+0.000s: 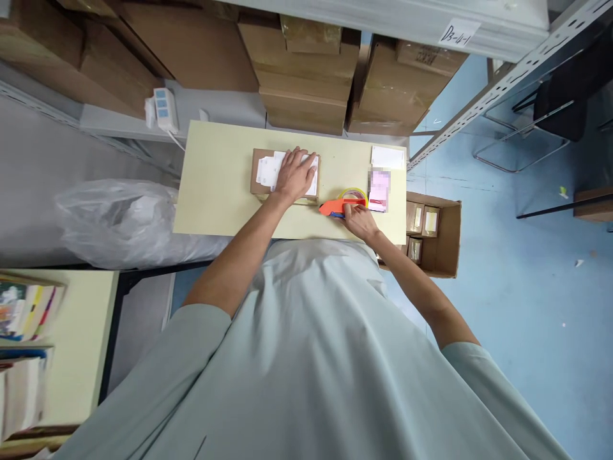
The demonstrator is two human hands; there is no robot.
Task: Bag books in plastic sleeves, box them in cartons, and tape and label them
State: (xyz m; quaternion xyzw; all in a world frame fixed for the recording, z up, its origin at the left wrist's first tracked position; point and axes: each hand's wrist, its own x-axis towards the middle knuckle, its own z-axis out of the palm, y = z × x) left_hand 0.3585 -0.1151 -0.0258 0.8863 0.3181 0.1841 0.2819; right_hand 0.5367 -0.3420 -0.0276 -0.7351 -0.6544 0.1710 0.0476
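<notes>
A small brown cardboard box [259, 179] lies on the pale yellow table [215, 191], with white paper slips [266, 170] on its top. My left hand [294, 174] rests flat on the box and the slips, fingers spread. To its right, my right hand [360, 221] grips the handle of an orange tape dispenser [335, 206] that carries a roll of clear tape. The dispenser sits on the table just beside the box's right end.
Pink and white papers [380, 189] and a white card [387, 156] lie at the table's right end. An open carton of small boxes [433, 233] stands on the blue floor at the right. Stacked cartons [306, 76] fill the shelf behind. A plastic bag [119, 220] lies at the left.
</notes>
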